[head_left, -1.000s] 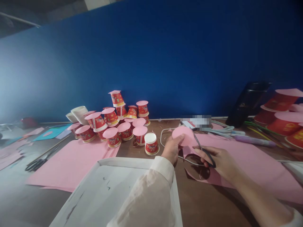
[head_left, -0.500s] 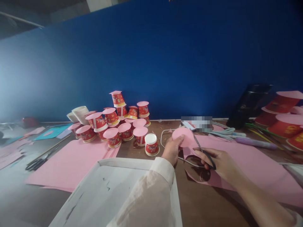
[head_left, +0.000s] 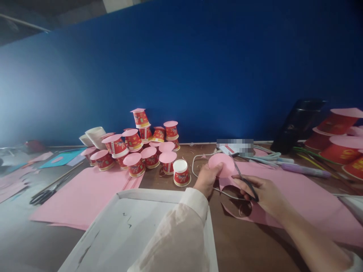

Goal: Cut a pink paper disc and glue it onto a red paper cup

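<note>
Pinched between the thumb and fingers of my left hand (head_left: 206, 179) is a round pink paper disc (head_left: 221, 164), tilted towards me. My right hand (head_left: 261, 194) grips a pair of scissors (head_left: 243, 176) by dark handles, and the blades lie along the disc's right edge. Below both hands lies a pink paper sheet (head_left: 289, 189) with a curved cut-out at its left side. An upside-down red paper cup (head_left: 182, 176) with a bare white base stands left of my left hand. Beside it, several red cups (head_left: 136, 168) carry pink discs on top.
A white shallow box (head_left: 121, 226) lies in front, under my left sleeve. Pink sheets (head_left: 85, 192) and other scissors (head_left: 47, 194) are to the left. A white cable (head_left: 195, 162) loops behind my hands. A black bottle (head_left: 296, 124) and more cups (head_left: 334, 126) stand at right.
The pink disc in my left hand has turned and shifted slightly right against the scissors. The scissor blades have changed angle a little. The cups and sheets remain in place.
</note>
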`<move>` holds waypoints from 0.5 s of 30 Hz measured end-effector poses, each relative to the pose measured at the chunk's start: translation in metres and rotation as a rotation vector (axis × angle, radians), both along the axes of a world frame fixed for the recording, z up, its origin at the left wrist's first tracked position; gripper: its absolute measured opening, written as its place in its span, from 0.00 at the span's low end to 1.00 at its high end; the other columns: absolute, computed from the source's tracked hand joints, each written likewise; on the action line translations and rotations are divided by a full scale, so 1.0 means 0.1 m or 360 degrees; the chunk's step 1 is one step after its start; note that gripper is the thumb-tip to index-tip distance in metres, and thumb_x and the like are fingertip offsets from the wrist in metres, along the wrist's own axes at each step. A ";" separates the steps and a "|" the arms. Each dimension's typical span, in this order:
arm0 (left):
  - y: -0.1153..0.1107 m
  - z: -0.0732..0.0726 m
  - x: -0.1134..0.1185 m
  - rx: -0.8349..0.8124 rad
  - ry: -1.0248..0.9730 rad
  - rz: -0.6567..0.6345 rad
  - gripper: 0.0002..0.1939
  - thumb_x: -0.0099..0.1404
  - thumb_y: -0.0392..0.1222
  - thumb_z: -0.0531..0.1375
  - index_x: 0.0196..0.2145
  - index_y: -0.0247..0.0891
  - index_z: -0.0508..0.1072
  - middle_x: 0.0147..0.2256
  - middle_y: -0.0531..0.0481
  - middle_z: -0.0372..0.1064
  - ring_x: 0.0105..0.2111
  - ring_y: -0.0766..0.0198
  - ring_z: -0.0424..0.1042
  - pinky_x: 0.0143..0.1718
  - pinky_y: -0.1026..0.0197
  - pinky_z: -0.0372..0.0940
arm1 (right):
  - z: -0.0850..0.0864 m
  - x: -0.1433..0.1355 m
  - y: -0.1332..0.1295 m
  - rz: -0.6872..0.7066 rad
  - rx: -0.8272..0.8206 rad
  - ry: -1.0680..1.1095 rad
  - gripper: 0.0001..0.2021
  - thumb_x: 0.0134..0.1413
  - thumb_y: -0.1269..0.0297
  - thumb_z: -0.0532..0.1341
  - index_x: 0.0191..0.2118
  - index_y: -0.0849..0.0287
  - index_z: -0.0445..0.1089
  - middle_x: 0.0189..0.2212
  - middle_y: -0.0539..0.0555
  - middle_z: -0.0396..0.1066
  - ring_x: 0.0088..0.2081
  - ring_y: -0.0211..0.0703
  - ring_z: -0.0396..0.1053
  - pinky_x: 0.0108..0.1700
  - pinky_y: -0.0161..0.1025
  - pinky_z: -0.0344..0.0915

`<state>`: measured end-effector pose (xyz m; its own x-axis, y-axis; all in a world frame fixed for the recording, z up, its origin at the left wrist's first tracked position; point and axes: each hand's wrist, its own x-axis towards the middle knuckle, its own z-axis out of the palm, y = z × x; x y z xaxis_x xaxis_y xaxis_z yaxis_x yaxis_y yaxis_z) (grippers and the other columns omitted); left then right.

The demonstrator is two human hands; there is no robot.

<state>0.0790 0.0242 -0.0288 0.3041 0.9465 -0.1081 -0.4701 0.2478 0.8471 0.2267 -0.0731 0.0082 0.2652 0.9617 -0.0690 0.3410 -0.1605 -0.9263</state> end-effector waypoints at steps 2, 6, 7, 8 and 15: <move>0.00 0.01 0.00 -0.0021 0.0000 0.0004 0.28 0.46 0.53 0.78 0.40 0.31 0.81 0.35 0.40 0.79 0.36 0.54 0.77 0.43 0.53 0.71 | 0.02 -0.01 0.00 0.0002 -0.0003 -0.0036 0.27 0.45 0.39 0.69 0.41 0.59 0.83 0.18 0.49 0.70 0.22 0.42 0.66 0.26 0.39 0.64; 0.02 0.01 0.02 -0.0069 -0.0038 0.0053 0.25 0.47 0.48 0.78 0.40 0.31 0.81 0.35 0.41 0.80 0.34 0.56 0.77 0.39 0.56 0.72 | 0.02 0.00 -0.01 -0.0001 -0.0036 -0.0020 0.28 0.46 0.38 0.68 0.41 0.59 0.82 0.18 0.48 0.70 0.22 0.42 0.65 0.26 0.39 0.64; 0.02 0.01 0.03 -0.0075 -0.0047 0.0069 0.24 0.47 0.47 0.77 0.40 0.32 0.81 0.35 0.42 0.80 0.33 0.57 0.76 0.38 0.57 0.72 | 0.01 0.00 -0.01 0.0005 -0.0037 -0.0007 0.28 0.46 0.38 0.68 0.40 0.59 0.82 0.18 0.48 0.70 0.22 0.42 0.65 0.26 0.39 0.64; 0.03 0.01 0.03 -0.0081 -0.0055 0.0085 0.23 0.48 0.46 0.77 0.40 0.32 0.81 0.35 0.42 0.80 0.33 0.57 0.76 0.37 0.57 0.72 | 0.01 0.00 0.00 0.0013 -0.0033 0.0004 0.28 0.46 0.37 0.68 0.39 0.59 0.82 0.18 0.48 0.69 0.22 0.42 0.65 0.26 0.39 0.65; 0.02 0.04 0.02 -0.0136 -0.0121 0.0040 0.21 0.50 0.44 0.76 0.39 0.30 0.80 0.31 0.43 0.79 0.32 0.55 0.78 0.38 0.56 0.73 | 0.04 0.00 0.01 0.0014 0.0008 -0.0028 0.25 0.44 0.39 0.68 0.35 0.59 0.82 0.18 0.50 0.71 0.22 0.41 0.66 0.25 0.38 0.65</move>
<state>0.0809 0.0261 -0.0249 0.2906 0.9423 -0.1661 -0.5391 0.3047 0.7852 0.2267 -0.0722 0.0121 0.2575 0.9644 -0.0595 0.3585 -0.1526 -0.9210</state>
